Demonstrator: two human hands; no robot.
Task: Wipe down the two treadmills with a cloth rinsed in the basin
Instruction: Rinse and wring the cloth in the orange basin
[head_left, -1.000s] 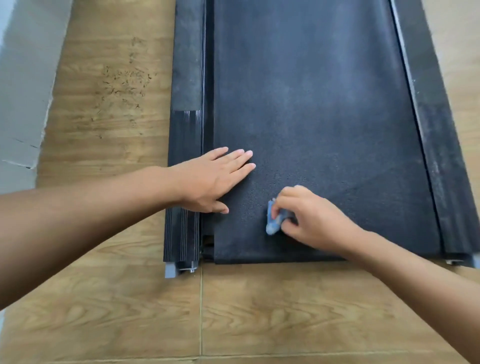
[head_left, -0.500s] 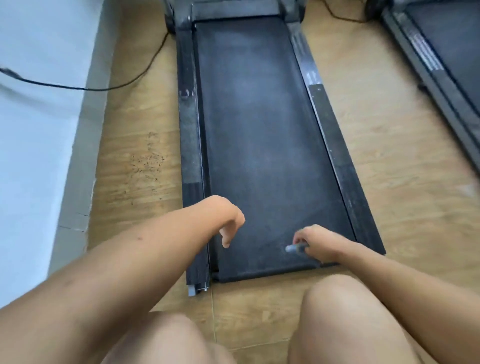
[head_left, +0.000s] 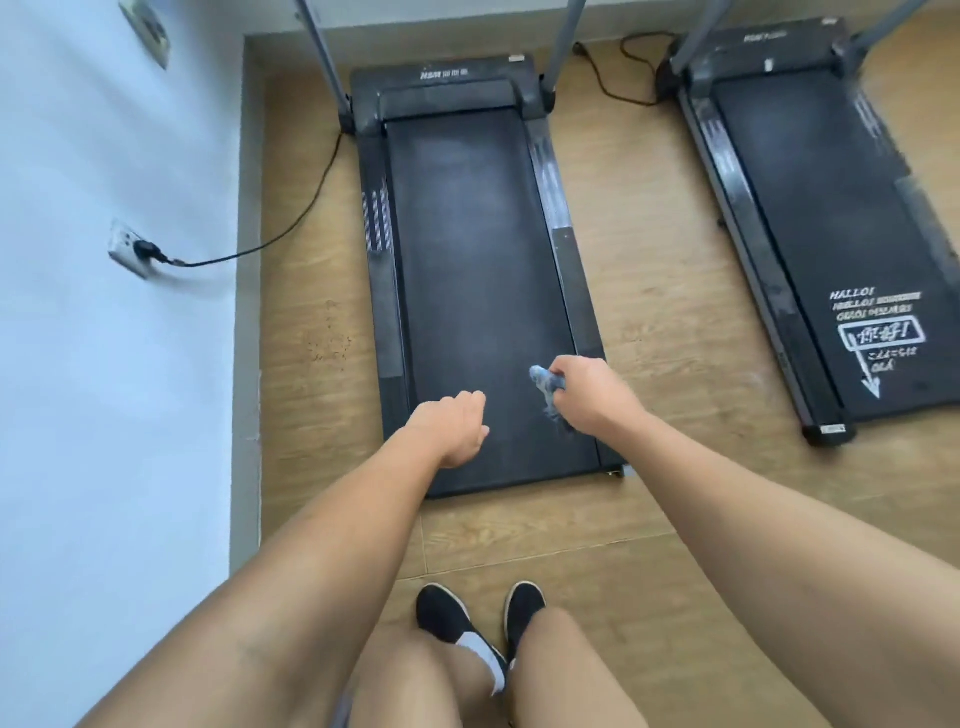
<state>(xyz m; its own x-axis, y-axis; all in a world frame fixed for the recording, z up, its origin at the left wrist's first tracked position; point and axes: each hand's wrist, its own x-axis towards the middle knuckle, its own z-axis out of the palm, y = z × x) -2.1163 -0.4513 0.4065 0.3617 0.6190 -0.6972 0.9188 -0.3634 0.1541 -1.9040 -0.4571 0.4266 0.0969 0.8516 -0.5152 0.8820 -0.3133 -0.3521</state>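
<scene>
Cloth: blue wad (head_left: 543, 379) at lower centre, over the near right corner of the centre treadmill (head_left: 467, 260); we cannot tell whether it touches the belt
Right hand: (head_left: 587, 397) fingers curled round the cloth; the wad pokes out at the fist's upper left
Left hand: (head_left: 457, 428) loosely curled, holding nothing; over the belt's near end
Progress: we judge the work mid-way; how much is wiped we cannot tell
Remaining: probably the right treadmill (head_left: 831, 234); basin out of view

Wood-grain floor (head_left: 649, 249), bearing a left treadmill (head_left: 467, 260) and a right treadmill (head_left: 810, 208), well apart. Black cord (head_left: 602, 85) lying far, between them. Near, two black shoes (head_left: 441, 616).
</scene>
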